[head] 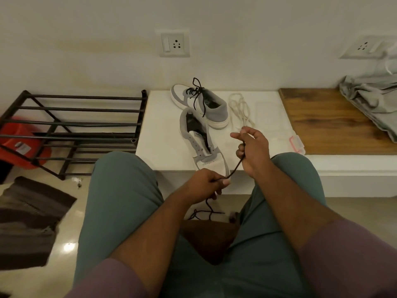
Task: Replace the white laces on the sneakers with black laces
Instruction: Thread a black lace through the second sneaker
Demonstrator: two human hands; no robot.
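Two surfaces run side by side along the white wall: a low white ledge and, touching its right edge, a wooden top carrying crumpled grey cloth. Black metal shoe rack stands left of the ledge, a red tub behind its bars, a dark mat on the glossy floor in front. Bare white ledge shows left of the shoes; clear plastic packet lies toward its right edge. Far sneaker, laced in black, sits near the wall. Unlaced near sneaker has its toe at the ledge's front edge, heel just beside the far one. White laces lie loose between far sneaker and packet. Left hand pinches a black lace at the front edge, fingers curled; right hand grips it higher, fingers curled round. Slack end trails to the floor between the knees.
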